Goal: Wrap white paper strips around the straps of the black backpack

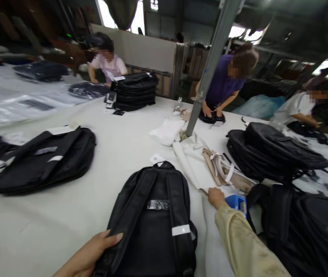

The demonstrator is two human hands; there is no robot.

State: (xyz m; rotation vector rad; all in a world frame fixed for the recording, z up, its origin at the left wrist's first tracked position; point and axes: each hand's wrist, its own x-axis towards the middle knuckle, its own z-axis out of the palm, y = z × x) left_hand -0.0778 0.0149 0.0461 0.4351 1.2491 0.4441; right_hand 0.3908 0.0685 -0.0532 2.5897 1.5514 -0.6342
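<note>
Black backpack [152, 223]: lying between the hands
Left hand [96, 248]: gripping its left side
Right hand [217, 197]: holding brown strip [203, 191] beside it

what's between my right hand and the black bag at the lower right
A blue object lies there, as the head view shows, partly covered by the sleeve. It sits between the right hand and the black bag.

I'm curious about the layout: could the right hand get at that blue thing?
Probably yes: the right hand is right beside the blue thing, though its fingers seem to hold a brown strip.
</note>
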